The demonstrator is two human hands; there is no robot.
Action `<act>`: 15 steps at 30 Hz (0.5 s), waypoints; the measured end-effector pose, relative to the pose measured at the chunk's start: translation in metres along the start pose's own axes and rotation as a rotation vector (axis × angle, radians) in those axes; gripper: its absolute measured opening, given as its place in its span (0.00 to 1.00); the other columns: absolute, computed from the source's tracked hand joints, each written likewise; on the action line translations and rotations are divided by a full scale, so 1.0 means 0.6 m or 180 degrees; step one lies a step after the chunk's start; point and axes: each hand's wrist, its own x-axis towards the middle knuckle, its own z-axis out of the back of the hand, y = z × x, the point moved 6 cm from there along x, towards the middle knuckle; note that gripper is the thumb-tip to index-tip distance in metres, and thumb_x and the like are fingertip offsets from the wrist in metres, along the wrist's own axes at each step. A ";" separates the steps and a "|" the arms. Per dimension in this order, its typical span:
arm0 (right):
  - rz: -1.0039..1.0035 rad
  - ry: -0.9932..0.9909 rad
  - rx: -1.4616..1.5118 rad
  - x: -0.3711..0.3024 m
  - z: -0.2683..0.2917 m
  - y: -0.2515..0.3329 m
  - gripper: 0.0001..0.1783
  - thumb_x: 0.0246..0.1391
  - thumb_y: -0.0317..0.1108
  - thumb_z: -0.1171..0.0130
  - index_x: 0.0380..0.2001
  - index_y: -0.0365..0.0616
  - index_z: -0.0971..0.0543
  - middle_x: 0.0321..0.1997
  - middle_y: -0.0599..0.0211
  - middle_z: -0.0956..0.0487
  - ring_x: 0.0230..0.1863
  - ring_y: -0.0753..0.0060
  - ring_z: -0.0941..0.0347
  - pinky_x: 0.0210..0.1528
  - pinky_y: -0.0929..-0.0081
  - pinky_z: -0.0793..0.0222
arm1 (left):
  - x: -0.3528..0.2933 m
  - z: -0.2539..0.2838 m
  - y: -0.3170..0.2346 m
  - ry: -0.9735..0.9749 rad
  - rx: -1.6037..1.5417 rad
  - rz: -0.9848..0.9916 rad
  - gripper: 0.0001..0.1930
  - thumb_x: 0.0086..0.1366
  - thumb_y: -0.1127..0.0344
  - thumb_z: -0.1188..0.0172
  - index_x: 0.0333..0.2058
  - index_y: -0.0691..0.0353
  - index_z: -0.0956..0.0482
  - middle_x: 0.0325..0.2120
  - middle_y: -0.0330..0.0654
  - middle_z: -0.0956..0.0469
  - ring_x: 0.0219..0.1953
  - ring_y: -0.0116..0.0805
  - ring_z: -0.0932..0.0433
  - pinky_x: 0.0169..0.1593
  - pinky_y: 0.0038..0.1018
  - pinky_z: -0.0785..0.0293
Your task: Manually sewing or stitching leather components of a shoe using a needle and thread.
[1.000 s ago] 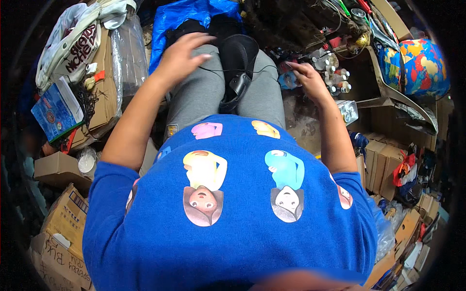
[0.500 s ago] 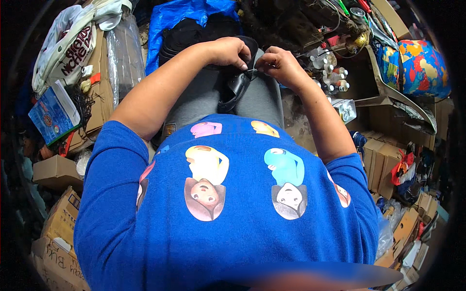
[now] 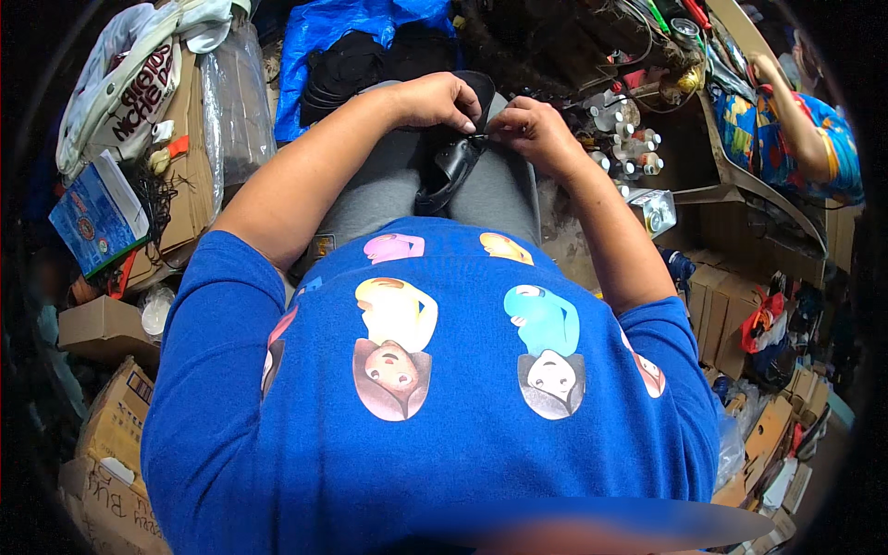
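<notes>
On my lap, between my grey-trousered thighs, lies a black leather shoe [image 3: 448,172] with its opening toward me. My left hand [image 3: 438,100] bends over its far end, thumb and fingers closed on the shoe's edge. Close beside it, my right hand [image 3: 536,131] is pinched at the shoe's right edge. Something thin shows at its fingertips, too small to make out. Just past my left forearm, several black rounded items [image 3: 356,74] lie on a blue plastic sheet [image 3: 310,37].
Clear bottles [image 3: 629,143] stand right of my knees. Beyond them, another person in a multicoloured shirt [image 3: 754,139] has an arm raised. Flattened cardboard [image 3: 190,199], a blue book [image 3: 100,215] and a small box [image 3: 109,324] lie left. More cardboard [image 3: 712,305] is stacked right.
My right fingertips have shifted slightly at the shoe's edge; the pale thin line there no longer shows. My left hand stays nearly still. The other person's arm has come into view.
</notes>
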 end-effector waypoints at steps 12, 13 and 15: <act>-0.0036 -0.0462 -0.0149 -0.040 -0.025 0.028 0.16 0.38 0.25 0.40 0.34 0.57 0.18 0.27 0.61 0.27 0.30 0.57 0.27 0.35 0.66 0.30 | -0.007 -0.002 0.006 0.0581 0.0451 -0.0208 0.18 0.56 0.66 0.40 0.46 0.63 0.22 0.34 0.45 0.26 0.41 0.36 0.28 0.49 0.27 0.35; 0.0070 -0.0463 -0.0393 -0.041 -0.025 0.036 0.16 0.39 0.26 0.40 0.34 0.58 0.18 0.27 0.61 0.27 0.31 0.56 0.28 0.36 0.65 0.32 | -0.007 -0.004 0.007 0.0625 0.0471 -0.0210 0.18 0.56 0.65 0.41 0.46 0.62 0.23 0.34 0.45 0.26 0.40 0.36 0.29 0.49 0.27 0.35; 0.0080 -0.0345 -0.0735 -0.040 -0.024 0.054 0.14 0.40 0.27 0.42 0.33 0.56 0.18 0.27 0.61 0.27 0.31 0.57 0.28 0.36 0.64 0.33 | -0.006 -0.005 0.008 0.0674 0.0492 -0.0209 0.19 0.56 0.65 0.41 0.47 0.62 0.23 0.34 0.46 0.27 0.40 0.37 0.29 0.49 0.27 0.36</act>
